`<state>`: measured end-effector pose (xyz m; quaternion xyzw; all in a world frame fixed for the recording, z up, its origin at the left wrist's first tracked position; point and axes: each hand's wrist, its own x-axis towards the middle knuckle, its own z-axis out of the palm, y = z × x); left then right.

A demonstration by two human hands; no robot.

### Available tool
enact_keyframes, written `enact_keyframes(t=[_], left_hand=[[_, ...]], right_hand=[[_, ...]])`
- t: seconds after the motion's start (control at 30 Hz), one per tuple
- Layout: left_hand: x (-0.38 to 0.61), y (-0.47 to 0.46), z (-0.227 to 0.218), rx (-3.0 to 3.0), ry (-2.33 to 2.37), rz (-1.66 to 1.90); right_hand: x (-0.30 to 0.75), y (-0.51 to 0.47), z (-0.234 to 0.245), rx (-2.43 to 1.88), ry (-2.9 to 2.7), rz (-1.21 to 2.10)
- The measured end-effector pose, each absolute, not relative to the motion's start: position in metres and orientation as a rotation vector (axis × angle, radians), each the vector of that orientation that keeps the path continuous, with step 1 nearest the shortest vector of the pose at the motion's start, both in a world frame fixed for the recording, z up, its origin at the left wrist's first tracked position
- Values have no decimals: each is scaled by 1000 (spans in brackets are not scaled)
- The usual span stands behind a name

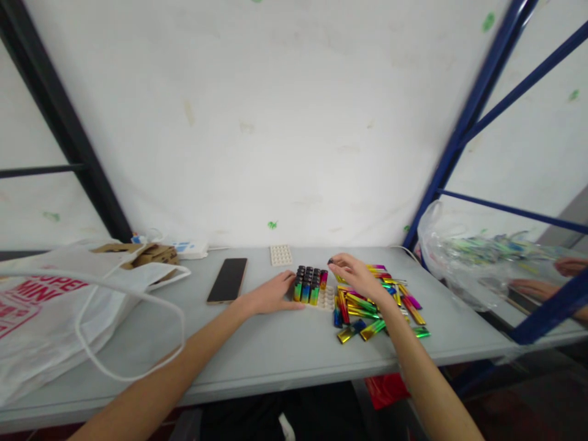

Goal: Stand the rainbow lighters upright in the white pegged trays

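Observation:
A pale tray with round holes [326,299] lies on the table, its left part filled with upright lighters [307,286] in shiny rainbow colours with black tops. My left hand [274,293] grips the tray's left side, thumb at the front and fingers at the back. Just above the tray's right back corner, my right hand [353,271] pinches a small piece with a black end [330,261], likely a lighter; the fingers hide most of it. Under and beside my right forearm spreads a loose pile of metallic lighters [362,304].
A second pale holed tray [281,255] lies near the wall. To the left are a black phone [228,280], a white plastic bag [55,306] and cardboard [149,254]. A clear plastic bag [478,257] hangs by the blue rack post [459,141] on the right.

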<state>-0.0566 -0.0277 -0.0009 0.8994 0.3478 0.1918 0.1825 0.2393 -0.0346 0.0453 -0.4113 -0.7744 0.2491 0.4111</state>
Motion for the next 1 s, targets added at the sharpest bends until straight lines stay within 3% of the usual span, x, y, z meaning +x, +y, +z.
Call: enact_keyframes(t=[0.63, 0.8, 1.0], left_hand=[[-56, -29, 1, 2540, 1001, 516], [-57, -28, -1, 2530, 996, 534], [-57, -26, -4, 2535, 1012, 535]], right_hand=[[235, -47, 58, -1107, -2259, 581], [226, -42, 46, -1364, -2207, 331], [251, -37, 53, -1223, -2231, 559]])
